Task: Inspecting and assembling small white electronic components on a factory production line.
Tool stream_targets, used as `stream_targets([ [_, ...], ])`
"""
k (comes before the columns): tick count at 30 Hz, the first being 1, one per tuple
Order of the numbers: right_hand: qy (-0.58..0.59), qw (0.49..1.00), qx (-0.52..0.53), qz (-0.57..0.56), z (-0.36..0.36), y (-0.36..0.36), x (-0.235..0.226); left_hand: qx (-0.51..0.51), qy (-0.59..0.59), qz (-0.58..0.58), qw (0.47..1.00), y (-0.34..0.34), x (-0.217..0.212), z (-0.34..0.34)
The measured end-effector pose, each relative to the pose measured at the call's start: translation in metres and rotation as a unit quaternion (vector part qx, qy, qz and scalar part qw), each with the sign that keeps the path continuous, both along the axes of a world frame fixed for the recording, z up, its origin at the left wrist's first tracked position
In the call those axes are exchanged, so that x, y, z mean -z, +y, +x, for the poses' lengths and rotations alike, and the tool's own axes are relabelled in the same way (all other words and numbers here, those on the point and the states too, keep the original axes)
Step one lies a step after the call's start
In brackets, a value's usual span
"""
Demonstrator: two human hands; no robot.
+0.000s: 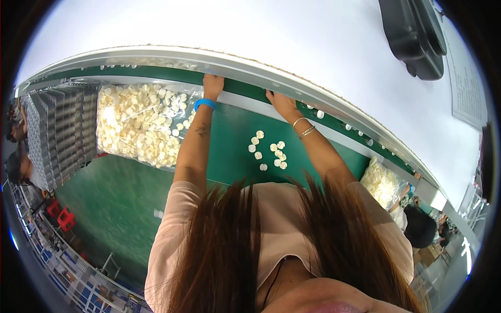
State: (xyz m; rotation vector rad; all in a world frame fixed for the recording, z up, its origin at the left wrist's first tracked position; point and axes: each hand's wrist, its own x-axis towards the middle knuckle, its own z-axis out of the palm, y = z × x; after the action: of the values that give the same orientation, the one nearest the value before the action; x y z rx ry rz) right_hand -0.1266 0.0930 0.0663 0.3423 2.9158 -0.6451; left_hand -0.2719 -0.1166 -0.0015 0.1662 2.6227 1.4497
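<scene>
My left hand [212, 83] rests on the pale rail [245, 70] at the far side of the green bench [229, 135], fingers over its edge; a blue wristband sits on that wrist. My right hand [282, 104] lies on the same rail a little to the right, wearing thin bracelets. Neither hand holds anything that I can see. Between my forearms a small cluster of cream round discs [269, 151] lies on the green surface. A clear bag full of the same discs [138, 122] lies to the left of my left arm.
Stacked grey trays [60, 130] stand at the far left. Loose discs [347, 126] ride the belt beyond the rail. A second bag of discs [383, 182] lies at the right, near another person [420, 227]. A dark object [415, 36] hangs overhead. Red stools [60, 216] stand below left.
</scene>
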Motion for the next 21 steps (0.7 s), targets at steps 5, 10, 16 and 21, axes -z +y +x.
stream_targets([
  [5, 0.086, 0.996, 0.021, -0.017, -0.001, 0.008, -0.002, -0.093, -0.544, -0.032, 0.834, 0.017, -0.053, -0.051],
  [10, 0.126, 0.991, -0.02, 0.04, 0.0, 0.009, 0.009, 0.002, 0.047, 0.042, 0.998, -0.022, -0.013, 0.0],
  [16, 0.186, 0.981, -0.044, 0.042, 0.019, 0.016, 0.091, -0.106, -0.562, -0.044, 0.819, -0.016, -0.063, -0.075],
  [21, 0.242, 0.968, -0.03, 0.065, 0.033, 0.04, 0.122, 0.016, 0.035, -0.024, 0.999, -0.008, 0.011, -0.015],
])
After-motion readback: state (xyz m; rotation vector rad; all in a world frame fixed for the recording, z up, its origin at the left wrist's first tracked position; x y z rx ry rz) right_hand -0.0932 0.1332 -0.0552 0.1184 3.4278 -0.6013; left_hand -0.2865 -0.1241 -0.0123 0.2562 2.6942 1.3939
